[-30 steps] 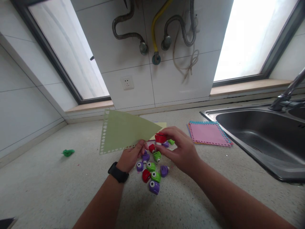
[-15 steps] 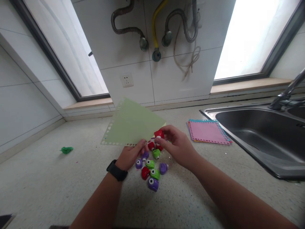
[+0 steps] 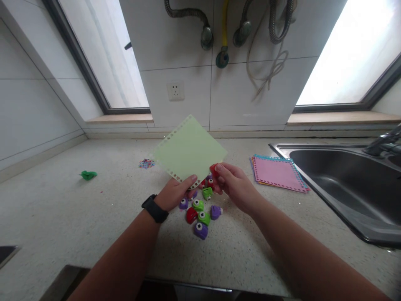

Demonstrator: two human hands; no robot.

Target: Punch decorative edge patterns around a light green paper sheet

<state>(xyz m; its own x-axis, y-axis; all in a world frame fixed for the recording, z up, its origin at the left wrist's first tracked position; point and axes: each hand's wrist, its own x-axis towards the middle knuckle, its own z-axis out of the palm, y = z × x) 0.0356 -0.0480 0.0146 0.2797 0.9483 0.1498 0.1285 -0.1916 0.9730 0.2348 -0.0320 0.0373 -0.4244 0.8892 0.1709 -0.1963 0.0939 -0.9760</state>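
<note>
Leftmost, the left hand pinches a pale green square paper sheet with punched edges, held tilted, one corner pointing up (away from the person). Beside it, the right hand grips a small red plastic punch at the sheet's right corner, above a speckled stone countertop under white wall tiles.

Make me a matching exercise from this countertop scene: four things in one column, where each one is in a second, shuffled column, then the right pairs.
Things
1. green paper sheet
2. red punch
3. pink paper stack
4. green scrap

Places
A. lying alone on the counter, far left
B. pinched in the left hand
C. flat on the counter beside the sink
D. gripped in the right hand

Pairs: 1-B, 2-D, 3-C, 4-A
</note>
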